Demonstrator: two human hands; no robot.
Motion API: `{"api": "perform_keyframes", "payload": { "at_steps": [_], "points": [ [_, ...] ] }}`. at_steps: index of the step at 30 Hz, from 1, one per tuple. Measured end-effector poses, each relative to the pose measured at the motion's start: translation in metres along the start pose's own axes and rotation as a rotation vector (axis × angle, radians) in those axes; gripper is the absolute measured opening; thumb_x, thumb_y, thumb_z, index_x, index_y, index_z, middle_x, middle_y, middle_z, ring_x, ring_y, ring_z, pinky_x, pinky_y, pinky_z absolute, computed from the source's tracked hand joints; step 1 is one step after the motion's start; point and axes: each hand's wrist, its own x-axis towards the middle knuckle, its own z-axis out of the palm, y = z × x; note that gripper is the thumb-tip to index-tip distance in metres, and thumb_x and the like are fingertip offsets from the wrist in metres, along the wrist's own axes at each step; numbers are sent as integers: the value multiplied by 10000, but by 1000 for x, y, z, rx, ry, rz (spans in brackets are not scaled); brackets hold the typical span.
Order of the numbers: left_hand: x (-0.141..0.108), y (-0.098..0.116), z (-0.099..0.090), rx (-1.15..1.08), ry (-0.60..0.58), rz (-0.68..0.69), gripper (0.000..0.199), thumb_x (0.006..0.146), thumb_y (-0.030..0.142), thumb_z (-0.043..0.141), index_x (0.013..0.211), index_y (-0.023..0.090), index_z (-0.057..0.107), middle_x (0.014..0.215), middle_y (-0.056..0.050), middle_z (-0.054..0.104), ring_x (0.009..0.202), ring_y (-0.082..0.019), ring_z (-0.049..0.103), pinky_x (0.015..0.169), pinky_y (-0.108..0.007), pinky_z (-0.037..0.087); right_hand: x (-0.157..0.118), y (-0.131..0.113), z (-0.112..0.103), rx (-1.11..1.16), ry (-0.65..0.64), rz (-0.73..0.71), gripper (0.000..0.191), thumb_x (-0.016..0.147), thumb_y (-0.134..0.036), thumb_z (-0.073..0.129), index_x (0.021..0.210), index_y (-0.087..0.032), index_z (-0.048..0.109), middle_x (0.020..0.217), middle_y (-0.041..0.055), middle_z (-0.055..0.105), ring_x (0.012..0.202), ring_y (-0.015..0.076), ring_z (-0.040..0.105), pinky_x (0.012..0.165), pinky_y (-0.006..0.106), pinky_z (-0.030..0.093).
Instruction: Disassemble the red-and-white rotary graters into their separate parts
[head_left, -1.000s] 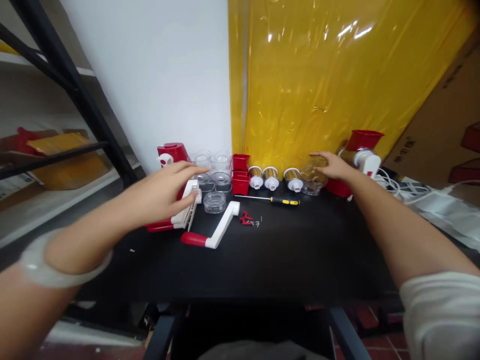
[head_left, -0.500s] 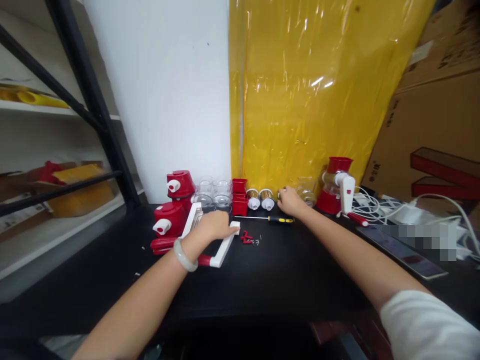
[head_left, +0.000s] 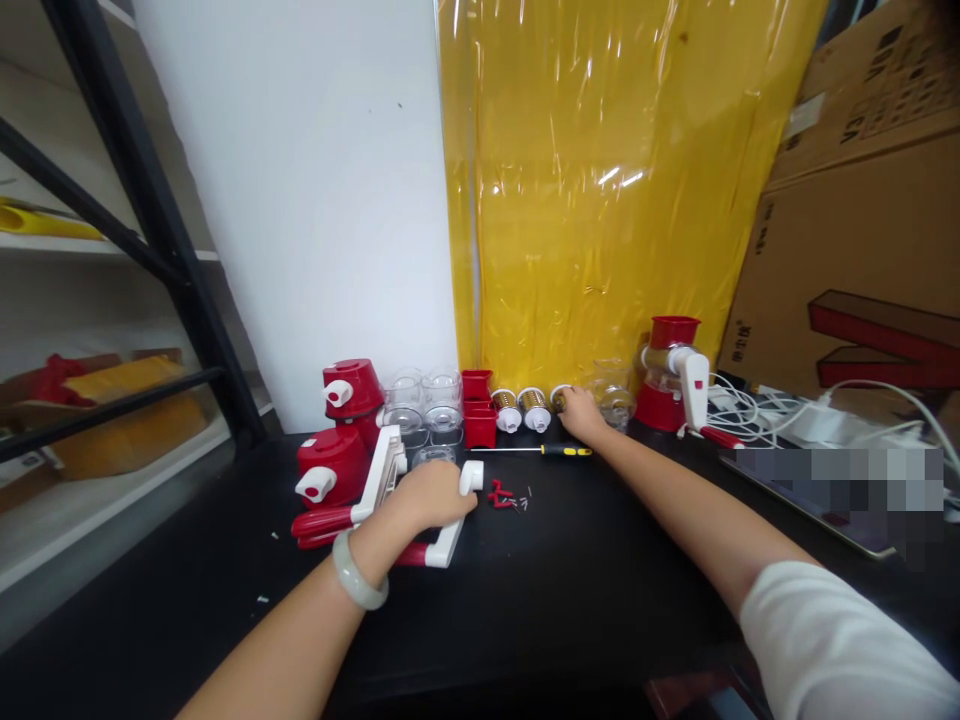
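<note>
My left hand (head_left: 429,496) is closed around the white arm of a crank handle (head_left: 448,543), its thumb near the round white end. The handle's red grip pokes out below the hand. Left of it lie more white-and-red crank handles (head_left: 381,470), partly behind the hand. My right hand (head_left: 583,415) has its fingers around a grater drum (head_left: 559,395), mostly covered by the hand. Two similar drums, white-ended with metal mesh, stand beside it: one grater drum (head_left: 535,408) close by and another (head_left: 508,410) further left. A yellow-and-black screwdriver (head_left: 566,451) lies in front of them.
Red grater bases (head_left: 335,465), clear plastic cups (head_left: 442,400) and red hoppers (head_left: 480,425) line the wall. Small red parts (head_left: 501,494) and screws (head_left: 524,502) lie mid-table. At right are an assembled rotary grater (head_left: 670,375), white cables (head_left: 750,415) and a flat screen device (head_left: 802,500).
My left hand has closed further round the crank handle, and its round white end has tipped up. My right hand stays at the grater drum. The camera view has shifted slightly.
</note>
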Motion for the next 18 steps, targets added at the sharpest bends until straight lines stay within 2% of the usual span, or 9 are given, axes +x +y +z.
{"api": "perform_keyframes", "payload": {
  "at_steps": [5, 10, 18],
  "points": [
    [2, -1, 2, -28, 60, -11, 341, 790, 377, 503, 796, 119, 725, 873, -208, 736, 823, -339, 710, 699, -380, 494, -1, 1, 5, 73, 59, -42, 407, 791, -133, 593, 1196, -163, 616, 1218, 121, 599, 1145, 260, 530, 1005, 340, 397],
    [2, 3, -1, -117, 137, 9, 301, 808, 357, 487, 743, 150, 695, 806, -154, 726, 753, -280, 689, 653, -337, 454, -1, -4, 9, 123, 73, -22, 432, 798, -116, 570, 1223, -165, 623, 1201, 133, 594, 1155, 244, 549, 1027, 318, 391],
    [5, 4, -2, -342, 267, -17, 176, 757, 317, 539, 651, 189, 598, 700, -69, 678, 662, -206, 625, 589, -292, 376, -5, -3, 0, 186, 22, -82, 567, 781, -103, 575, 1346, -122, 527, 1350, 159, 545, 1274, 230, 501, 1098, 320, 345]
  ]
}}
